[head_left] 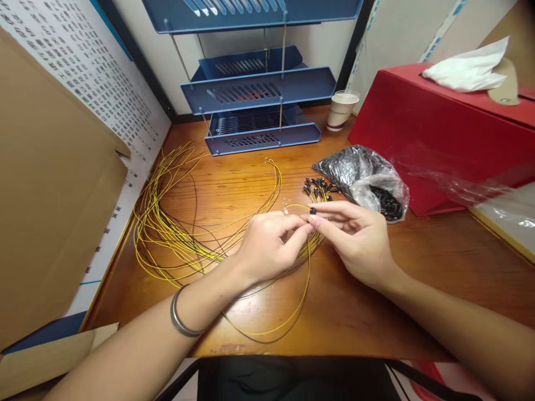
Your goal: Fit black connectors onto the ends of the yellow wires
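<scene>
My left hand (271, 240) pinches the end of a thin yellow wire (297, 206) above the wooden table (438, 262). My right hand (353, 234) meets it from the right, thumb and forefinger closed on a small black cap (312, 210) at the wire's tip. The wire loops down toward the table's front edge. A bundle of yellow and black wires (175, 223) fans out to the left. Several wires with black caps fitted (317, 188) lie just behind my hands.
A clear plastic bag of black caps (368, 178) lies right of the hands. A red box (438, 128) with white tissue stands at the right, a paper cup (341, 110) and blue stacked trays (259, 94) at the back, cardboard (50, 195) on the left.
</scene>
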A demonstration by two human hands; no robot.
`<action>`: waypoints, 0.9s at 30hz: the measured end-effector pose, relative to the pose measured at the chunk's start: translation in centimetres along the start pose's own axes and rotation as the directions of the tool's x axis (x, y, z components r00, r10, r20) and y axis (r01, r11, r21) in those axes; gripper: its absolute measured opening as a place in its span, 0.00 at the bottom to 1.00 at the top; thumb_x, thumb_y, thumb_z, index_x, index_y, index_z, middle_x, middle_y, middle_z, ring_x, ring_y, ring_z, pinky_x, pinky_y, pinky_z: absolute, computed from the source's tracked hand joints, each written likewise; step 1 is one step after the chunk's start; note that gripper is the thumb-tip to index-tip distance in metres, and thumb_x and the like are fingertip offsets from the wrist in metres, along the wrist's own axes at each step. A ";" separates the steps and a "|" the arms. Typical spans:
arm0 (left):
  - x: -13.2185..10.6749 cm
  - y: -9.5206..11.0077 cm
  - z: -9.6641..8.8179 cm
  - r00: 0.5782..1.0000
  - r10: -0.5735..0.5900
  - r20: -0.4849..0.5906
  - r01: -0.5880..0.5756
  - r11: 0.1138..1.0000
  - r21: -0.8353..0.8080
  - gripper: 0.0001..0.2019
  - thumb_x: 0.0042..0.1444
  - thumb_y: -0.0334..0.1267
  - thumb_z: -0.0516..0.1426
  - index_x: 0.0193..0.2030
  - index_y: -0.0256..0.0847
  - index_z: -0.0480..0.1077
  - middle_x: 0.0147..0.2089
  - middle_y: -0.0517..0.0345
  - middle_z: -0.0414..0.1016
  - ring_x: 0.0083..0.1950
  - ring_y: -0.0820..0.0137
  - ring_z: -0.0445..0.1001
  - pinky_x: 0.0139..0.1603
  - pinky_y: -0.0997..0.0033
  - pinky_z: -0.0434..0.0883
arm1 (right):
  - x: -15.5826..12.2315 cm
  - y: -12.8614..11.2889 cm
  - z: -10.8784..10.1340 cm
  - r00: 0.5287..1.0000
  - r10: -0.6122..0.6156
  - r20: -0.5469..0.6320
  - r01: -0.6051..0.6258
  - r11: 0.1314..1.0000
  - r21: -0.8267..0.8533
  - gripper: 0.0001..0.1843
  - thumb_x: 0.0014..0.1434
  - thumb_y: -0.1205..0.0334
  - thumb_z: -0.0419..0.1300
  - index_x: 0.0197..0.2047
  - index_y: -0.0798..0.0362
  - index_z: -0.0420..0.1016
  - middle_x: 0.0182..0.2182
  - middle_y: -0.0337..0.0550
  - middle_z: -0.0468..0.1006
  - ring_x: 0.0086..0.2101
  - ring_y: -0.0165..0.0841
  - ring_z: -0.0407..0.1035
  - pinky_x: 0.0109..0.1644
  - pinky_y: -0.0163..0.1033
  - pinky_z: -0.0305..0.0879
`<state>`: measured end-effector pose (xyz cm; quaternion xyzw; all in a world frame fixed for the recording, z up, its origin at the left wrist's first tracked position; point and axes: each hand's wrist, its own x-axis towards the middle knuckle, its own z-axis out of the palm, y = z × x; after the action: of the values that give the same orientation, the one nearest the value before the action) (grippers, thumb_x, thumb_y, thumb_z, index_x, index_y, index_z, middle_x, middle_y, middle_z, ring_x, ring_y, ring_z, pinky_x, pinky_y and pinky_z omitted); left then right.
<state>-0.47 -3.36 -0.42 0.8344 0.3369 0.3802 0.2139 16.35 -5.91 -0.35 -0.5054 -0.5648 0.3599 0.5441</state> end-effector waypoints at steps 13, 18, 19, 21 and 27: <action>0.1 -0.3 -0.4 0.994 0.003 0.109 -0.003 1.000 0.003 0.17 0.65 0.37 0.54 0.26 0.36 0.74 0.20 0.61 0.66 0.25 0.75 0.60 0.30 0.72 0.59 | -0.1 -0.4 -0.1 0.998 -0.056 0.000 0.056 0.996 -0.065 0.09 0.55 0.61 0.69 0.40 0.51 0.83 0.31 0.44 0.84 0.28 0.35 0.77 0.25 0.35 0.71; 0.2 0.2 -0.4 0.962 -0.123 0.244 0.169 0.969 -0.178 0.17 0.65 0.39 0.54 0.28 0.36 0.76 0.21 0.63 0.67 0.24 0.77 0.60 0.29 0.74 0.59 | -0.3 -0.3 -0.2 0.996 -0.092 0.018 0.094 0.992 -0.080 0.09 0.56 0.62 0.68 0.41 0.53 0.83 0.30 0.45 0.84 0.25 0.34 0.77 0.22 0.34 0.69; 0.2 0.3 -0.4 0.950 -0.124 0.285 0.182 0.965 -0.187 0.18 0.65 0.40 0.54 0.26 0.36 0.76 0.21 0.63 0.66 0.23 0.77 0.59 0.29 0.74 0.58 | -0.4 -0.3 -0.2 0.993 -0.113 0.033 0.116 0.989 -0.090 0.08 0.57 0.62 0.68 0.41 0.54 0.82 0.30 0.46 0.84 0.25 0.34 0.77 0.22 0.34 0.68; 0.1 0.6 -0.5 0.924 -0.123 0.362 0.196 0.965 -0.172 0.19 0.65 0.40 0.54 0.23 0.36 0.74 0.20 0.64 0.64 0.24 0.77 0.59 0.28 0.75 0.58 | -0.5 -0.3 -0.2 0.982 -0.171 0.077 0.179 0.977 -0.115 0.08 0.57 0.65 0.66 0.41 0.55 0.82 0.31 0.47 0.84 0.25 0.35 0.78 0.22 0.34 0.68; 0.1 0.9 -0.7 0.885 -0.098 0.456 0.201 0.962 -0.183 0.16 0.65 0.36 0.53 0.30 0.37 0.79 0.26 0.60 0.76 0.26 0.76 0.68 0.30 0.76 0.63 | -0.9 -0.5 -0.2 0.944 -0.280 0.171 0.303 0.945 -0.126 0.07 0.58 0.69 0.65 0.40 0.54 0.82 0.34 0.46 0.84 0.26 0.33 0.78 0.22 0.33 0.67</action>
<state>-0.63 -3.85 0.58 0.8406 0.2980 0.1983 0.4066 16.36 -6.87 -0.08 -0.4269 -0.6986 0.2687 0.5075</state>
